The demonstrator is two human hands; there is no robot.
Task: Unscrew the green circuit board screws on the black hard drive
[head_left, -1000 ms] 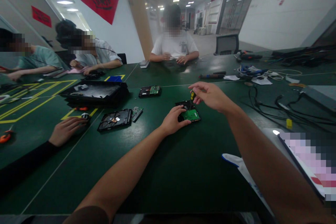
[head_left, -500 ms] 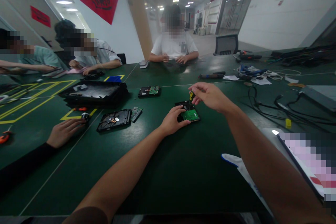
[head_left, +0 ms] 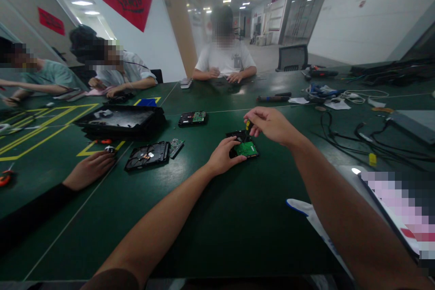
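A hard drive [head_left: 250, 150] lies on the green table with its green circuit board facing up. My left hand [head_left: 224, 156] grips its left side, thumb along the near edge and fingers over the far part. Above the drive, my right hand [head_left: 268, 124] is closed around the yellow and black handle of a small screwdriver [head_left: 248, 126]. The screwdriver points down at the drive near the board's far edge; its tip is too small to make out.
Left of me are an opened hard drive [head_left: 148, 156], a loose circuit board [head_left: 176, 147], another drive [head_left: 192, 118] and a black tray [head_left: 118, 120]. A co-worker's hand [head_left: 91, 168] rests nearby. Right are black cables [head_left: 350, 138], a glove [head_left: 316, 213] and a grey metal box [head_left: 414, 124].
My hands stay nearly where they were, with the screwdriver still over the drive. The co-worker's hand at the left has shifted slightly to the right.
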